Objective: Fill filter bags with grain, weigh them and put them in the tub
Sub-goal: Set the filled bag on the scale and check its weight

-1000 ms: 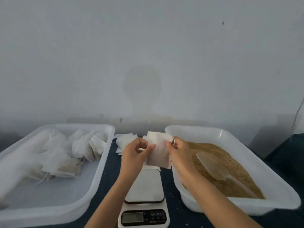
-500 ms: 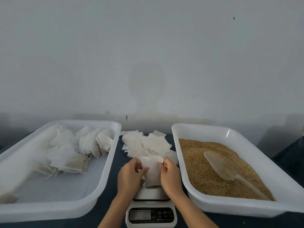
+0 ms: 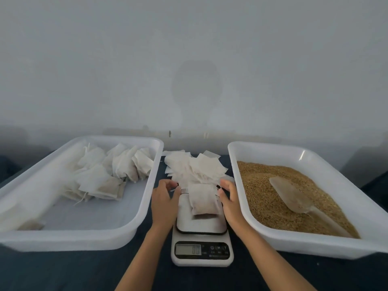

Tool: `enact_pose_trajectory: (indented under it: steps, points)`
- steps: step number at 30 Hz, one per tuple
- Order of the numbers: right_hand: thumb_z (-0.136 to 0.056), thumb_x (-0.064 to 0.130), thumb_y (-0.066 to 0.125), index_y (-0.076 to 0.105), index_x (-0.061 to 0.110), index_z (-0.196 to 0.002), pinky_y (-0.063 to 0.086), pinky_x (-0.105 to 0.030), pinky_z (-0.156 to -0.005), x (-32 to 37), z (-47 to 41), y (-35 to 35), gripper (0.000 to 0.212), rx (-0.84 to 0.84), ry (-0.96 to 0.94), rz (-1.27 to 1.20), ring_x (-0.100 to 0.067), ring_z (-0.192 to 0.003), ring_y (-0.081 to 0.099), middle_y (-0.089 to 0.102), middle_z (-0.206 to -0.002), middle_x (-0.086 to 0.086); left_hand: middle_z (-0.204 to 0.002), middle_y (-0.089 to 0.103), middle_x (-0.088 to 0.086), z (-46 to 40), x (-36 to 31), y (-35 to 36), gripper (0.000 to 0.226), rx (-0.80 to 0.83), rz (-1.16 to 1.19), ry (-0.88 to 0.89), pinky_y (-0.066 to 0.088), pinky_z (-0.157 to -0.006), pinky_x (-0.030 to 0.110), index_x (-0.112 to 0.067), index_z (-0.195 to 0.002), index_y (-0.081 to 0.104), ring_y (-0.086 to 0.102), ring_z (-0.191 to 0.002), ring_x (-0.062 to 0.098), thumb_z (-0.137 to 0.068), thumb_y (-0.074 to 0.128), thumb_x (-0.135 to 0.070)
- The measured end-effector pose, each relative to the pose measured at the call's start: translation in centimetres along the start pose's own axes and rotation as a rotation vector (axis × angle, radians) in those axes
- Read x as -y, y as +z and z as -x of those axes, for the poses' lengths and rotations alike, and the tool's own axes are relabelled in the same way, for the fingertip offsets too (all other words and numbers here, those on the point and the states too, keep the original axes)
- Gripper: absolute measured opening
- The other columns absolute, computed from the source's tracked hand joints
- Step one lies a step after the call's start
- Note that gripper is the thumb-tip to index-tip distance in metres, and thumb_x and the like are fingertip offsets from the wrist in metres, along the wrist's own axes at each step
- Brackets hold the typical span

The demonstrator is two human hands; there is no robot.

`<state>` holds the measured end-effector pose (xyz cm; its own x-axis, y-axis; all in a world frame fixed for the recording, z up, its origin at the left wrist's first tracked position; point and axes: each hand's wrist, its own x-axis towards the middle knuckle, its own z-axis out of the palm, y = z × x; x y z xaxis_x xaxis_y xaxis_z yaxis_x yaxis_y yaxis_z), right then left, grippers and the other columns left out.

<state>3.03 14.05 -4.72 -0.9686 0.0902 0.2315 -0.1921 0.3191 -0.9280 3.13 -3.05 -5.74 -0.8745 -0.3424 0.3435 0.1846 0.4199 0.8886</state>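
Weighing: filled filter bag (image 3: pixel 204 201) laid on scale (image 3: pixel 202 227) — centre.
Hands: left hand (image 3: pixel 164 199) at 9 o'clock, right hand (image 3: pixel 230 198) at 3 — fingers spread, nothing held.
Handling: judged soft, light — best pinched at top hem.

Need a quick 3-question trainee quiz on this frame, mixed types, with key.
1. True or false: the filled bag lies on the scale.
2. Where is the scoop?
A. in the left tub
B. on the grain in the right tub
C. on the scale
3. Fill in: neither the left hand nor the right hand grips the bag; both are ____ beside it.

Key: 1 true; 2 B; 3 open. Finished bags sit in the left tub; empty bags lie between the tubs.
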Motion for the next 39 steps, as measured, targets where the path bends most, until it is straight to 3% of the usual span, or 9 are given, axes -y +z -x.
enact_pose_trajectory:
  steps: [6, 13, 18, 22, 27, 31, 33, 34, 39]
  points:
    - [-0.096, 0.0, 0.045, 0.05, 0.0, -0.124, 0.034, -0.016, -0.093, -0.4, -0.6, 0.4, 0.029, -0.046, 0.036, -0.061, -0.013, -0.115, 0.048, 0.053, -0.128, -0.013, -0.094, 0.06, -0.003, -0.1, 0.0, -0.4, 0.009, 0.018, 0.005, -0.008, 0.039, -0.078, 0.02, -0.016, -0.094, 0.054, 0.055, -0.091, 0.012, -0.09, 0.057, -0.008]
    - [-0.096, 0.004, 0.045, 0.051, 0.002, -0.119, 0.04, -0.032, -0.096, -0.7, -1.0, 0.7, 0.023, -0.061, 0.046, -0.063, -0.022, -0.109, 0.052, 0.056, -0.117, -0.016, -0.096, 0.062, 0.0, -0.3, 0.1, -0.3, 0.012, 0.051, -0.003, 0.008, 0.042, -0.08, 0.021, -0.014, -0.094, 0.055, 0.058, -0.095, 0.014, -0.088, 0.058, -0.004]
    - [-0.096, 0.008, 0.046, 0.049, 0.006, -0.121, 0.039, -0.026, -0.086, -0.8, -1.5, 1.1, 0.025, -0.043, 0.075, -0.023, -0.021, -0.104, 0.054, 0.056, -0.108, -0.008, -0.096, 0.061, -0.004, -0.9, 0.1, 0.1, 0.011, 0.139, -0.045, -0.029, 0.039, -0.073, 0.016, -0.015, -0.097, 0.053, 0.058, -0.096, 0.015, -0.09, 0.06, -0.012]
    - [-0.095, 0.014, 0.051, 0.047, 0.012, -0.123, 0.042, -0.028, -0.086, -0.6, -2.0, 1.8, 0.028, 0.012, 0.105, 0.103, -0.016, -0.098, 0.055, 0.055, -0.107, -0.002, -0.12, 0.059, 0.001, -1.7, -0.6, 1.0, 0.045, 0.352, -0.115, -0.145, 0.04, -0.085, 0.022, -0.016, -0.123, 0.046, 0.053, -0.098, 0.01, -0.087, 0.064, -0.036]
    - [-0.083, -0.001, 0.062, 0.054, 0.014, -0.107, 0.049, -0.033, -0.075, 1.1, -1.6, 2.6, 0.03, -0.035, 0.011, 0.063, -0.02, -0.086, 0.061, 0.062, -0.088, -0.001, -0.122, 0.055, 0.005, -2.2, -2.5, 1.5, 0.072, 0.462, -0.305, -0.073, 0.041, -0.092, 0.031, -0.02, -0.133, 0.032, 0.053, -0.111, 0.021, -0.077, 0.072, -0.042]
    - [-0.082, -0.002, 0.063, 0.055, 0.02, -0.099, 0.043, -0.011, -0.07, 4.0, -1.4, 3.2, 0.028, -0.052, -0.145, -0.026, -0.005, -0.083, 0.058, 0.061, -0.086, 0.009, -0.089, 0.056, -0.006, -2.4, -4.9, 0.1, 0.043, 0.289, -0.353, -0.01, 0.035, -0.066, 0.025, -0.024, -0.111, 0.048, 0.053, -0.082, 0.016, -0.077, 0.07, -0.039]
    - [-0.085, 0.002, 0.062, 0.056, 0.02, -0.101, 0.043, -0.011, -0.073, 5.9, -1.4, 4.0, 0.024, -0.048, -0.22, -0.086, -0.004, -0.087, 0.057, 0.062, -0.091, 0.007, -0.069, 0.052, -0.01, -2.8, -6.2, -1.5, 0.022, 0.201, -0.351, 0.071, 0.03, -0.053, 0.024, -0.023, -0.08, 0.05, 0.05, -0.071, 0.018, -0.08, 0.067, -0.036]
    - [-0.086, 0.004, 0.061, 0.056, 0.019, -0.101, 0.045, -0.014, -0.075, 7.0, -1.4, 4.6, 0.022, -0.042, -0.247, -0.117, -0.005, -0.089, 0.057, 0.062, -0.093, 0.007, -0.061, 0.047, -0.007, -3.1, -6.7, -2.5, 0.026, 0.157, -0.354, 0.099, 0.027, -0.049, 0.024, -0.02, -0.07, 0.046, 0.047, -0.065, 0.019, -0.081, 0.065, -0.034]
    - [-0.089, 0.006, 0.058, 0.054, 0.018, -0.101, 0.045, -0.015, -0.075, 12.4, -1.4, 9.8, 0.018, 0.084, -0.321, -0.201, -0.004, -0.087, 0.058, 0.061, -0.091, 0.009, -0.056, 0.046, -0.005, -5.3, -8.0, -9.9, 0.027, 0.011, -0.458, 0.117, 0.031, -0.05, 0.025, -0.015, -0.066, 0.048, 0.044, -0.054, 0.015, -0.084, 0.063, -0.029]
